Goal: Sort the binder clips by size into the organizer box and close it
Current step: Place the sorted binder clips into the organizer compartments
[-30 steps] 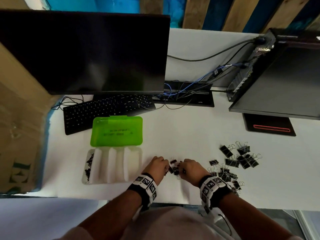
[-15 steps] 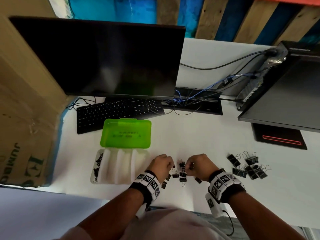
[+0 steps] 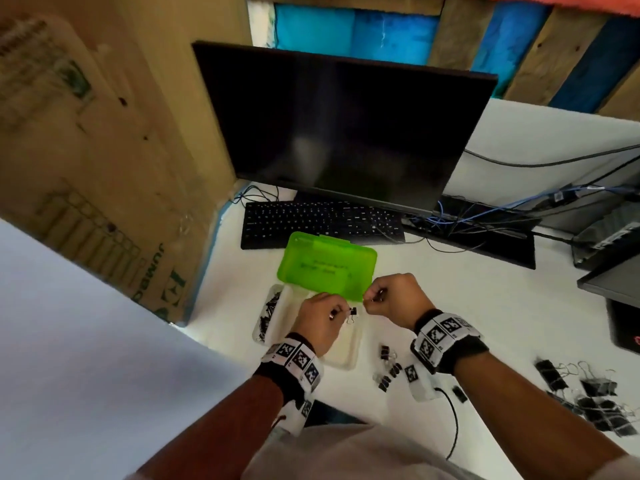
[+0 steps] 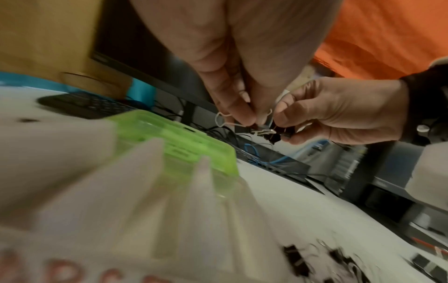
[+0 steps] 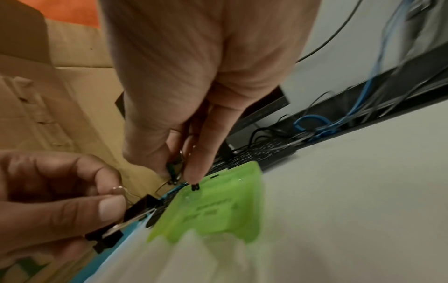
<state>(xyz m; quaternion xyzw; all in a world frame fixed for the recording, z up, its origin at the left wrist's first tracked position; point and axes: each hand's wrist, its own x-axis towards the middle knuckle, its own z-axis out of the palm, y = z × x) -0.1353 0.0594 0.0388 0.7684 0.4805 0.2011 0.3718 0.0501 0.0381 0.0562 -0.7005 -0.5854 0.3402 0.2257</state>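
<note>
— Fingers [image 4: 242, 113] of the left hand [image 3: 320, 323] pinch small black binder clips [image 3: 352, 311] by their wire handles, above the open organizer box [image 3: 343, 355]. And the right?

— Fingers [image 5: 194, 168] of the right hand [image 3: 394, 299] are clenched round another small clip [image 5: 173, 168], just beside the left hand, the two hands nearly touching over the box's near-right corner.

— Where do the rest of the clips lie?

— Loose small clips [image 3: 388, 368] sit on the white counter [image 3: 485, 306] near the right wrist; a pile of larger clips [image 3: 588, 400] lies well apart at the right. Tiny clips [image 3: 268, 315] fill the box's leftmost compartment. How many clips the left hand holds I cannot tell.

— And the lid?

— Green lid [image 3: 327, 266] lies flat, hinged open on the far side of the box's clear tray.

— Beyond that?

— Black keyboard [image 3: 322, 220] just behind the lid, dark monitor [image 3: 343, 126] above it, tangled black and blue cables [image 3: 460, 216] to the right, and a cardboard carton [image 3: 104, 168] standing at the left.
</note>
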